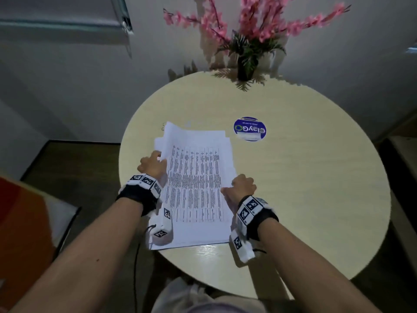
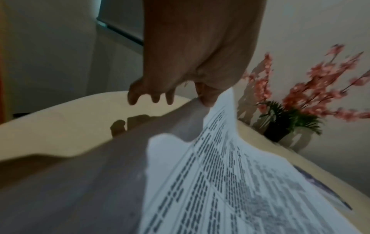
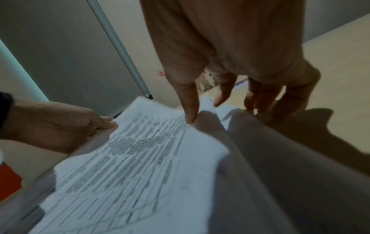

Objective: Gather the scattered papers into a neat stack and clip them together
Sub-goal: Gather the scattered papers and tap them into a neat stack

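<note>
A loose stack of white printed papers (image 1: 196,184) lies on the near left part of the round table (image 1: 304,188), its sheets not squared up and fanned at the far left corner. My left hand (image 1: 158,158) grips the stack's left edge, thumb (image 2: 206,96) on top, and lifts that edge. My right hand (image 1: 232,187) holds the right edge; its thumb (image 3: 190,110) presses on the top sheet and its fingers (image 3: 260,98) curl down beside the raised edge. A small thin wire shape (image 1: 163,127), possibly the clip, lies by the stack's far left corner.
A round blue printed sticker (image 1: 250,129) lies on the table beyond the papers to the right. A dark vase of pink flowers (image 1: 246,64) stands at the far edge against the wall. An orange seat (image 1: 20,222) is at my left.
</note>
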Available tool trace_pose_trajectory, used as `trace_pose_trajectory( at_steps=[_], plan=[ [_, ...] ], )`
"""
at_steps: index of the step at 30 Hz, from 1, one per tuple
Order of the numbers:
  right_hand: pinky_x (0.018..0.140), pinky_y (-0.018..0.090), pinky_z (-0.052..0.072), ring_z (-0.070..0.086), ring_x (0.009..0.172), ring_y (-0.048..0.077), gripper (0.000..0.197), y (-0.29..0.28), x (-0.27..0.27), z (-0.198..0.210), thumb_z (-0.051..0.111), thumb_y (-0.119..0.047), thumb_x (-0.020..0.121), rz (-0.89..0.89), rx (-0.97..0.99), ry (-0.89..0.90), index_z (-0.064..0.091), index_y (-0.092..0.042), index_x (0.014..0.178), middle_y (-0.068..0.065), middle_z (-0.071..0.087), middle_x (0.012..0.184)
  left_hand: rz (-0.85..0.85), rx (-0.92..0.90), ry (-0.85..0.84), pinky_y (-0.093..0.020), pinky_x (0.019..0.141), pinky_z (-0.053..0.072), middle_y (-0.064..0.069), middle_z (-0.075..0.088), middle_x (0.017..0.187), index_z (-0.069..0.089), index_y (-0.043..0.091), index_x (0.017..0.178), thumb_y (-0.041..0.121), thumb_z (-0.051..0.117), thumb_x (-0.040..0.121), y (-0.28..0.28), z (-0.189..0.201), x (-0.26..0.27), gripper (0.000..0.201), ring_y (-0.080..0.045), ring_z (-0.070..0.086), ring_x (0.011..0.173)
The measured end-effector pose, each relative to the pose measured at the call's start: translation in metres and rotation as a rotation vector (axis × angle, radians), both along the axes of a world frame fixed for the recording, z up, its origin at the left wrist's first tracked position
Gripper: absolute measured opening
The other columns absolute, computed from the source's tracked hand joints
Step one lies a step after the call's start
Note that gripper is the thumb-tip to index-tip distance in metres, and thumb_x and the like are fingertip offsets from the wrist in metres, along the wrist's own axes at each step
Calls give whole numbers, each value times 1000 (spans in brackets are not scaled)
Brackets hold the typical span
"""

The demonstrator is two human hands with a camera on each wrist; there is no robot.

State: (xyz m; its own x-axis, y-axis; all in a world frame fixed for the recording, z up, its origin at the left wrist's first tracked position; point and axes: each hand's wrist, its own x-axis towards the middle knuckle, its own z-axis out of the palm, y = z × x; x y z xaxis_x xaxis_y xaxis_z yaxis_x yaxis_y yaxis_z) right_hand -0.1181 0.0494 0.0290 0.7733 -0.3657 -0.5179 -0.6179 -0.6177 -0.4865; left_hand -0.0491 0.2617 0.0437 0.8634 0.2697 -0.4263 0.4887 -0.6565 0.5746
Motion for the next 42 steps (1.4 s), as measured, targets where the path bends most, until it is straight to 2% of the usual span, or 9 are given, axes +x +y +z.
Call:
trace_pose_trajectory(
  at_steps=[4,8,13,17,24,29,34,37,42],
  plan=[
    [100,43,38,36,127,37,59,5,-5,-7,60,-27,82,-99,57,36,35,0,129,19,33,137,50,-65,164,-42,107,35,-22,28,144,21,2,139,33,62,84,-4,-12,-12,75,-38,34,132],
    [81,36,44,49,101,32,31,11,-3,-5,43,-13,90,-40,118,0,42,0,118,19,47,116,59,-314,202,-14,55,45,-10,50,80,42,0,107,11,52,91,-24,-10,-9,22,-23,51,76],
    [56,27,37,46,76,25,32,-7,10,48,36,-1,90,-187,256,-399,34,0,123,6,45,84,-99,-377,-208,-31,83,42,-22,56,125,44,2,129,7,46,92,-52,32,7,37,-32,56,107],
    [46,11,40,47,63,11,21,-34,23,119,42,-4,91,-235,265,-838,32,-12,107,-8,42,75,-124,-621,-628,-30,89,48,-4,60,111,49,13,118,7,48,91,-73,115,24,27,-17,57,99],
    [91,15,44,52,104,0,55,-58,12,155,53,-9,86,-214,379,-1127,21,-12,131,-8,45,118,-192,-845,-761,-37,96,51,-4,62,117,45,25,109,47,68,68,-80,158,31,52,-17,63,107],
    [99,33,49,50,110,13,73,-62,13,177,53,5,78,-237,274,-1325,19,-25,135,-8,41,126,-374,-675,-1017,-29,94,55,-4,39,143,32,26,134,21,54,88,-90,166,29,51,-3,55,115],
    [77,-5,33,42,86,-6,48,-74,24,183,47,4,77,-94,-133,-1192,57,-15,120,11,50,114,-493,-339,-1112,-21,95,49,-10,56,109,58,16,125,17,51,91,-89,161,39,35,-12,56,100],
    [81,17,47,49,86,-8,52,-81,25,176,43,3,77,-157,99,-1204,50,-24,121,-3,52,110,-456,-297,-1131,-8,83,43,-10,58,112,56,19,123,27,58,87,-82,155,40,37,-12,52,100],
    [93,50,50,59,89,21,30,-74,34,151,39,6,82,-392,506,-976,50,-11,103,9,60,98,-297,-868,-621,-36,91,54,-1,61,115,32,19,129,16,46,95,-100,130,29,37,-12,63,99]
  ],
)
